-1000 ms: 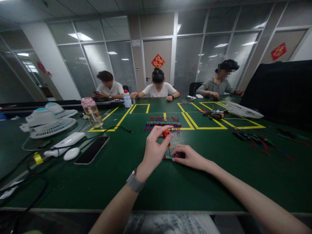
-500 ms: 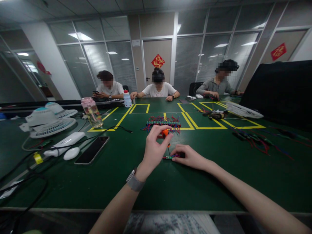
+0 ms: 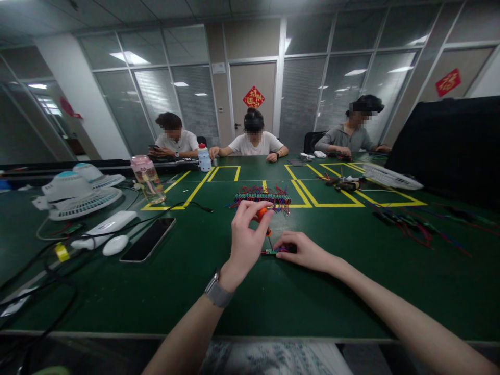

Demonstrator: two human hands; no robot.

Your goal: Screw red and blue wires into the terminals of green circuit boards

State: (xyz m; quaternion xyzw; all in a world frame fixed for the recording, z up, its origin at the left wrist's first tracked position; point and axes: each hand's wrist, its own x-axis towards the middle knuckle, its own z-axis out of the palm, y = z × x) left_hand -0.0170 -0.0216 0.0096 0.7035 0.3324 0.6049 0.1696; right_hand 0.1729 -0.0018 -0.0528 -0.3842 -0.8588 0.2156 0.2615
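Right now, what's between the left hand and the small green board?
The screwdriver's shaft, running from its orange handle in the left hand down toward the small green board. Seen in the head view; tip contact too small to tell.

The screwdriver (image 3: 268,233) has a plastic-looking handle (image 3: 262,212) and metal shaft (image 3: 270,242); the desk (image 3: 175,297) is smooth, the left phone (image 3: 148,240) glossy.

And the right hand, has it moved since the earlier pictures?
No. Against the yellow tape, the right hand stays in the same place, at the small green board.
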